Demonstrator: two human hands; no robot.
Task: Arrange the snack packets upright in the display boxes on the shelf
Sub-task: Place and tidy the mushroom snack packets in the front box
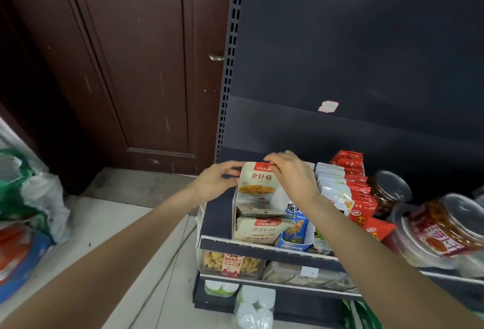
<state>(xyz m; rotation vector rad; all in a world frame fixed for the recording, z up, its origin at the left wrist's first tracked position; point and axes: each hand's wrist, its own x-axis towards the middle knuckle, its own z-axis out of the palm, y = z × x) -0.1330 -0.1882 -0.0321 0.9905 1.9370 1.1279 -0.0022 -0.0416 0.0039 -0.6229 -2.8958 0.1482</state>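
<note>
A beige snack packet (258, 184) with a red top strip stands upright at the back of a white display box (262, 239) on the dark shelf (217, 213). My left hand (217, 182) touches the packet's left edge with fingers reaching behind it. My right hand (290, 171) pinches the packet's top right corner. Inside the box, more beige packets (262, 226) lie flat and tilted in front of the upright one. A blue packet (296, 221) stands in the neighbouring box on the right.
Rows of silver packets (332, 187) and red packets (358, 192) fill the shelf to the right, beside lidded jars (440, 226). Lower shelves hold a clear tub of snacks (230, 263). A brown door (131, 67) and plastic bags (28, 197) are on the left.
</note>
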